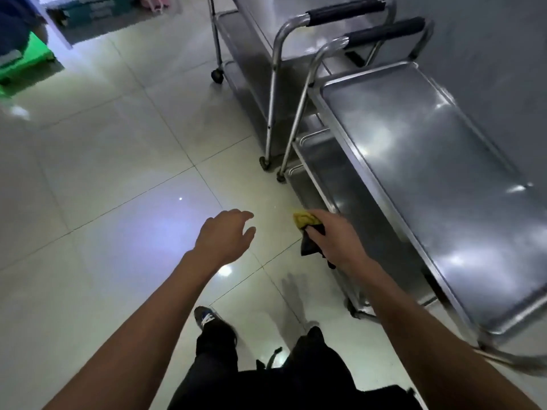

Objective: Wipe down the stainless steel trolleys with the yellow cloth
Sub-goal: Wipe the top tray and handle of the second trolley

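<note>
Two stainless steel trolleys stand along the grey wall on the right. The near trolley (429, 161) shows a shiny top tray and lower shelves. The far trolley (260, 93) sits behind it; both have dark padded handles. My right hand (334, 235) grips a bunched yellow cloth (305, 219) with a dark part hanging below it, held in the air just left of the near trolley's lower shelves. My left hand (228, 235) hovers over the floor with relaxed fingers, holding nothing.
Glossy pale floor tiles (118, 202) stretch to the left and ahead. A green object (26, 60) and boxes lie at the far left. My legs and a shoe (207, 318) are below. The grey wall (488, 54) runs behind the trolleys.
</note>
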`<control>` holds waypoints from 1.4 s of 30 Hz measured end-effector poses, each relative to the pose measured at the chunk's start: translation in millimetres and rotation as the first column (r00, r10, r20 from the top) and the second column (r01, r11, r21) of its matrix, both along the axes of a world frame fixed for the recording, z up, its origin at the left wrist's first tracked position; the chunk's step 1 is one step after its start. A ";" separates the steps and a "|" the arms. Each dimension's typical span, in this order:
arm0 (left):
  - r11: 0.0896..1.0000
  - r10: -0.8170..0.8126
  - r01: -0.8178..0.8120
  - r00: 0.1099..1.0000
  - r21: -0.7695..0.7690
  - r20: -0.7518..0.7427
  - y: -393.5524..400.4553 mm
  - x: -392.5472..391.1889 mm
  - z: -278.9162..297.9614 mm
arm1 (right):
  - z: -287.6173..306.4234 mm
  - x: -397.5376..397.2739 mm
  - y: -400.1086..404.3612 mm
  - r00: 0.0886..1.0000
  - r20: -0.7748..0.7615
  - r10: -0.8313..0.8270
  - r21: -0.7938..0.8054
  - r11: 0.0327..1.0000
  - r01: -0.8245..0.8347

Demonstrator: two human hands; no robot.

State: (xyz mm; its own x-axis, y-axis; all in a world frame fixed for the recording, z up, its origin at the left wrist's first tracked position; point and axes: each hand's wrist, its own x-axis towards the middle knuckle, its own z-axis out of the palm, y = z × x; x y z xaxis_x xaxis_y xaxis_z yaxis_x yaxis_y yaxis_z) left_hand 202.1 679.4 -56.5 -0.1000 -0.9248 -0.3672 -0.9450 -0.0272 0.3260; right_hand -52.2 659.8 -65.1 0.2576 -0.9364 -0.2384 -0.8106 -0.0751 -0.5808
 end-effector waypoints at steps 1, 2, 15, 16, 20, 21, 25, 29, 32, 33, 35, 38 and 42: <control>0.999 -0.035 0.035 0.999 0.007 0.006 -11.5 11.3 -2.2 | -1.2 7.8 -0.5 0.999 0.000 -0.055 0.008 0.998 0.055; 0.997 -0.075 0.075 0.997 0.014 0.010 -23.7 20.6 -3.9 | -3.3 14.9 -0.7 0.995 0.000 -0.104 0.020 0.994 0.104; 0.887 -0.447 0.437 0.894 0.148 0.042 -183.1 32.7 -69.0 | -94.2 51.4 -43.0 0.833 0.059 -0.549 0.160 0.829 0.535; 0.883 -0.455 0.443 0.889 0.157 0.052 -194.5 34.5 -78.0 | -104.5 54.5 -54.1 0.823 0.071 -0.564 0.159 0.821 0.549; 0.844 -0.519 0.498 0.852 0.199 0.072 -237.9 38.0 -109.4 | -141.0 69.8 -86.5 0.763 0.099 -0.639 0.167 0.766 0.620; 0.838 -0.529 0.506 0.845 0.205 0.075 -246.6 36.6 -116.4 | -147.0 72.8 -92.3 0.737 0.108 -0.667 0.179 0.742 0.646; 0.794 -0.592 0.567 0.803 0.219 0.068 -279.0 22.7 -144.2 | -173.1 81.3 -108.9 0.671 0.128 -0.730 0.185 0.683 0.707; 0.726 -0.676 0.657 0.736 0.204 0.034 -314.3 11.7 -179.0 | -207.8 88.4 -125.5 0.606 0.095 -0.790 0.188 0.612 0.768; 0.678 -0.725 0.710 0.689 0.189 0.010 -343.8 15.8 -205.1 | -230.9 100.1 -135.7 0.565 0.041 -0.824 0.193 0.562 0.804; 0.662 -0.738 0.726 0.674 0.186 -0.005 -354.1 20.0 -213.9 | -237.0 105.8 -138.8 0.550 0.033 -0.835 0.188 0.545 0.817; 0.623 -0.770 0.763 0.637 0.172 -0.035 -375.3 31.4 -230.5 | -248.0 117.5 -146.0 0.519 0.003 -0.855 0.169 0.512 0.842; 0.583 -0.804 0.799 0.593 0.146 -0.040 -406.4 56.4 -258.5 | -266.9 136.7 -161.5 0.480 -0.013 -0.877 0.151 0.472 0.868; 0.582 -0.809 0.808 0.587 0.091 -0.036 -436.9 72.6 -321.2 | -321.6 153.4 -189.9 0.416 0.018 -0.909 0.108 0.416 0.903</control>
State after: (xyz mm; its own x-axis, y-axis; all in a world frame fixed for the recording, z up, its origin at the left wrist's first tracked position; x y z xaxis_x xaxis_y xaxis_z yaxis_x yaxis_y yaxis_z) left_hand 274.7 242.5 -377.7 -0.7864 -0.4274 -0.4459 -0.5940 0.7213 0.3562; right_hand 101.2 469.9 -386.7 -0.7132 -0.6164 -0.3337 -0.3439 0.7225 -0.5998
